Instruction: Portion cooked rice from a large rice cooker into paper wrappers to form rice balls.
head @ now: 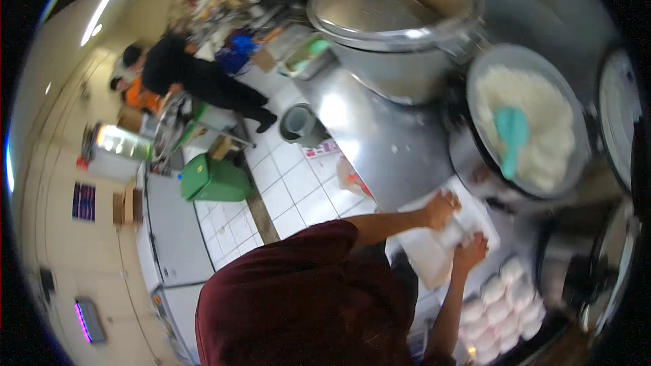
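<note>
Both hands are over a stack of white paper sheets on the steel table. My left hand has its fingers curled at one end of a small whitish bundle. At the other end, my right hand grips the bundle; blur hides its contents. Beyond the hands stands a pot of cooked white rice, with a turquoise rice paddle lying on the rice. Several white wrapped packets are piled together beside my right forearm.
A large lidded metal pot stands on the stainless steel table, left of the rice. A grey bucket and a green bin are on the tiled floor. Farther off, a person in dark clothes stands near another in orange.
</note>
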`<action>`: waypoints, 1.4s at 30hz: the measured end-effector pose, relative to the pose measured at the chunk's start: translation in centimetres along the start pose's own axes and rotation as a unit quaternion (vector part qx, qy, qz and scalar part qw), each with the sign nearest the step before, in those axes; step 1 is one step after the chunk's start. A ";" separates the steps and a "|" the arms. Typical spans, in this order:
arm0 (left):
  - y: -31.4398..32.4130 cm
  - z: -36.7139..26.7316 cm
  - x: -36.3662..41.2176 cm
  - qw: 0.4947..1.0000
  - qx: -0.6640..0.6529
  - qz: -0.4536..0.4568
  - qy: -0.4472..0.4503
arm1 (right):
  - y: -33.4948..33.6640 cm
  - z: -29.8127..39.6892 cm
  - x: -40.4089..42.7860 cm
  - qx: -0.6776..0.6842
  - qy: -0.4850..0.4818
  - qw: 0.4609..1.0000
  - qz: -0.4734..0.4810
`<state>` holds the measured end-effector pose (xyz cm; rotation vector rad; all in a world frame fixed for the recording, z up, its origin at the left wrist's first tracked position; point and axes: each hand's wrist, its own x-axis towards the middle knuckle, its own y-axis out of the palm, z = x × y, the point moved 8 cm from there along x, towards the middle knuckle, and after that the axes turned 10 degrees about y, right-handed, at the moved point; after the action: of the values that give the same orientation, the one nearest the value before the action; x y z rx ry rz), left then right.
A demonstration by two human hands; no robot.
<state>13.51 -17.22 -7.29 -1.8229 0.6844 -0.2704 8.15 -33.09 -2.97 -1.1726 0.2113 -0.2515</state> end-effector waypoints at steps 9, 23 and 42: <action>-0.2 3.6 -1.4 0.976 -0.211 0.013 0.057 | 2.1 0.8 -2.0 0.163 -0.119 0.972 0.124; -1.0 1.3 -9.8 0.940 -0.038 -0.094 0.327 | 0.3 0.6 -6.3 0.158 -0.269 0.944 0.109; -3.0 3.4 -5.9 0.932 -0.230 -0.278 -0.037 | 0.6 -0.9 -2.3 0.214 0.106 0.971 0.002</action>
<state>11.43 -10.50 -4.92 -2.4491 0.1616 -0.4353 5.72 -32.96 -3.84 -0.7158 0.3291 -0.3985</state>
